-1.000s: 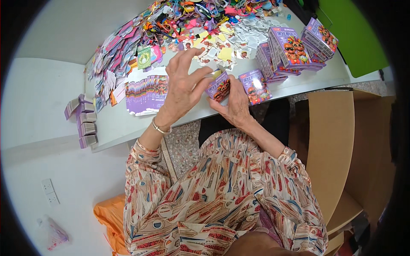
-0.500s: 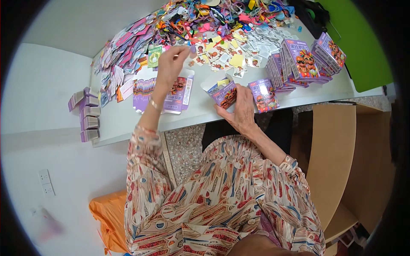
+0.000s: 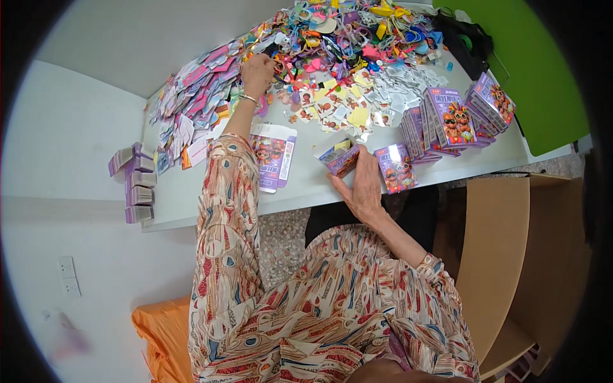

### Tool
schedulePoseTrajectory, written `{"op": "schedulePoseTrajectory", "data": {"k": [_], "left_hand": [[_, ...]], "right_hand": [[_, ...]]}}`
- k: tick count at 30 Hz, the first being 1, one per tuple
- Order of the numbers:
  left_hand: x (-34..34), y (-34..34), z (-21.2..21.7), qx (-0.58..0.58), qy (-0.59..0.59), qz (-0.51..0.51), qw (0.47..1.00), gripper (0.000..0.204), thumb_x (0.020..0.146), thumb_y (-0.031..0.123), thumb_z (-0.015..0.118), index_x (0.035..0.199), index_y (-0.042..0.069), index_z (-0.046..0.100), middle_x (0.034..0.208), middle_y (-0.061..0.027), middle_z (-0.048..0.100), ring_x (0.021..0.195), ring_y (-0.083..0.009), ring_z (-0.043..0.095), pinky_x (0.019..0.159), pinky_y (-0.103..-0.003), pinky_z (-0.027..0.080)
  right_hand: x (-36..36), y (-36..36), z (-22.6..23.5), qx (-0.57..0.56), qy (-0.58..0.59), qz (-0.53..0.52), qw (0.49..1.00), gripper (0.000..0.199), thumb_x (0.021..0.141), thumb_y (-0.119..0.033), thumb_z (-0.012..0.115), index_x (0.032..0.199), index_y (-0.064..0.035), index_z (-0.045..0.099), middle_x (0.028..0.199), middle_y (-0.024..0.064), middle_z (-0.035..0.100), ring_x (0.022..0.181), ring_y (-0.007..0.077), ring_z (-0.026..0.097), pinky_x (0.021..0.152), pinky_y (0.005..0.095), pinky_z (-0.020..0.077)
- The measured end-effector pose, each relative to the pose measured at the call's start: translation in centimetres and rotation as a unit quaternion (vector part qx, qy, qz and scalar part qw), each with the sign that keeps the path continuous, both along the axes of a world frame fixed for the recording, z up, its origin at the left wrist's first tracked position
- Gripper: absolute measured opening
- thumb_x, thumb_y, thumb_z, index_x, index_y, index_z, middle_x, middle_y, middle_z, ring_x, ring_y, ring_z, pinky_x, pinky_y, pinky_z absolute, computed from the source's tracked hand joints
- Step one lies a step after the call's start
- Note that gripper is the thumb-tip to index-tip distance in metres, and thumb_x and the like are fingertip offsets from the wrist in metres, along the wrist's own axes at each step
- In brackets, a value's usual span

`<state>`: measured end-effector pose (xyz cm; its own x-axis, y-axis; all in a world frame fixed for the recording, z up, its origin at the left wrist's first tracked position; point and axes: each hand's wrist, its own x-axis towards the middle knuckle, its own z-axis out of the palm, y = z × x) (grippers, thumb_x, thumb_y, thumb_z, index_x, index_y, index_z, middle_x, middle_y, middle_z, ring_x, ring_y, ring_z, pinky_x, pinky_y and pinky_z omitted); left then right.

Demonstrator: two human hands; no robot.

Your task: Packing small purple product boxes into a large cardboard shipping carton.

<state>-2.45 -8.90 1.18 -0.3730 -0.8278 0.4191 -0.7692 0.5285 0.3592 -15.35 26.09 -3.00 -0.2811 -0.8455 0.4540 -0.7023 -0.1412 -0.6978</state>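
My right hand (image 3: 365,191) grips a small open-topped purple carton (image 3: 345,161) near the table's front edge, thumb on the near side and fingers along its right side. Something yellow and blue shows inside the carton's opening. At the far left-centre, my left hand (image 3: 258,75) is over the edge of a pile of colourful small trinkets (image 3: 306,38), beside a heap of pink and purple packets (image 3: 207,70). Its fingers curl downward and their tips are hidden. Flattened purple cartons (image 3: 271,156) lie under and beside my left sleeve.
Filled purple boxes (image 3: 452,118) stand in rows at the right, with one box (image 3: 397,167) lying beside my right hand. Small picture cards (image 3: 335,108) and clear sachets (image 3: 399,80) spread mid-table. Bundled cards (image 3: 137,182) line the left edge. A cardboard box (image 3: 498,255) stands lower right.
My left hand has moved farther away from me, to the trinket pile, and its forearm now covers part of the flat cartons. My right hand keeps holding the open carton, tilted a little differently.
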Motion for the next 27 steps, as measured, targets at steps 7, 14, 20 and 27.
{"op": "schedulePoseTrajectory", "data": {"k": [7, 14, 20, 27], "left_hand": [[-2.0, 1.2, -2.8, -0.126, -0.104, 0.066, 0.984, 0.029, 0.072, 0.042, 0.074, 0.079, 0.013, 0.072, 0.101, -0.0129, 0.054, 0.101, -0.0351, 0.052, 0.081, -0.048, 0.048], [1.0, 0.4, 2.9, 0.072, 0.153, -0.018, 0.985, 0.019, 0.076, 0.020, 0.065, 0.083, 0.006, 0.074, 0.070, -0.0071, 0.068, 0.061, -0.0196, 0.061, 0.060, -0.033, 0.048], [3.3, 0.1, 3.6, 0.093, 0.133, -0.047, 0.986, 0.023, 0.078, 0.026, 0.068, 0.080, 0.003, 0.072, 0.067, -0.0087, 0.067, 0.060, -0.0162, 0.062, 0.059, -0.031, 0.048], [-2.7, 1.6, -1.7, -0.170, -0.191, 0.097, 0.962, 0.043, 0.076, 0.048, 0.068, 0.077, 0.005, 0.072, 0.081, -0.0140, 0.069, 0.079, -0.0330, 0.065, 0.068, -0.046, 0.050]], "right_hand": [[-0.1, 0.0, -0.4, -0.004, 0.010, -0.002, 1.000, 0.079, 0.076, -0.024, 0.076, 0.132, 0.0083, 0.031, 0.108, 0.0235, 0.048, 0.100, 0.0382, 0.048, 0.086, 0.0441, 0.0416], [-0.2, 0.0, -0.2, -0.003, -0.006, -0.003, 1.000, 0.077, 0.075, -0.023, 0.076, 0.131, 0.0078, 0.033, 0.108, 0.0235, 0.049, 0.100, 0.0381, 0.048, 0.086, 0.0444, 0.0419], [-0.1, 0.0, 0.0, 0.002, -0.006, -0.005, 1.000, 0.076, 0.074, -0.022, 0.076, 0.130, 0.0076, 0.034, 0.108, 0.0236, 0.049, 0.100, 0.0380, 0.048, 0.086, 0.0439, 0.0420], [-0.3, -0.1, -0.4, -0.003, 0.008, -0.014, 1.000, 0.079, 0.074, -0.024, 0.076, 0.131, 0.0082, 0.033, 0.107, 0.0240, 0.049, 0.100, 0.0383, 0.048, 0.086, 0.0443, 0.0420]]}}
